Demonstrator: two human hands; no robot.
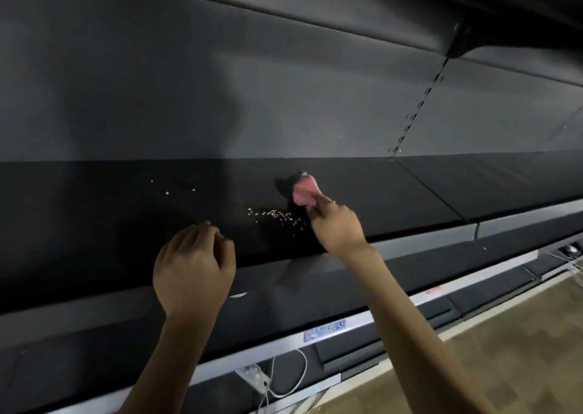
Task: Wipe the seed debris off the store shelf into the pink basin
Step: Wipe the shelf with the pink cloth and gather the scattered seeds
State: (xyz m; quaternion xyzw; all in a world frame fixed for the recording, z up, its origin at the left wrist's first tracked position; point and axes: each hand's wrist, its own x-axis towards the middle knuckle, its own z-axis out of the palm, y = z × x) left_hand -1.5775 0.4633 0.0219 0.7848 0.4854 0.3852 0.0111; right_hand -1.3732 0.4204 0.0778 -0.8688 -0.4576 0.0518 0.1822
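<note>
On the dark store shelf (362, 192), just left of the right hand (339, 229), a cluster of pale seed debris (277, 216) lies near the front edge. That hand's fingers are curled and pinched on a crumpled pink cloth (304, 192), which sits on the shelf just beyond the fingers and behind the seeds, probably so that a pull toward the person would drag the cloth through the cluster and carry it to the edge. A few stray seeds (167, 192) lie farther off, beyond and left of the left hand (192, 271). The left hand hovers at the shelf's front edge, its fingers loosely curled and holding nothing that shows; it seems placed there to cup or catch whatever comes over the lip. The pink basin is not in view, so where the debris would fall cannot be told. A price label (325, 330) and a white cable (299, 372) sit on the lower shelf rail, below both hands.
</note>
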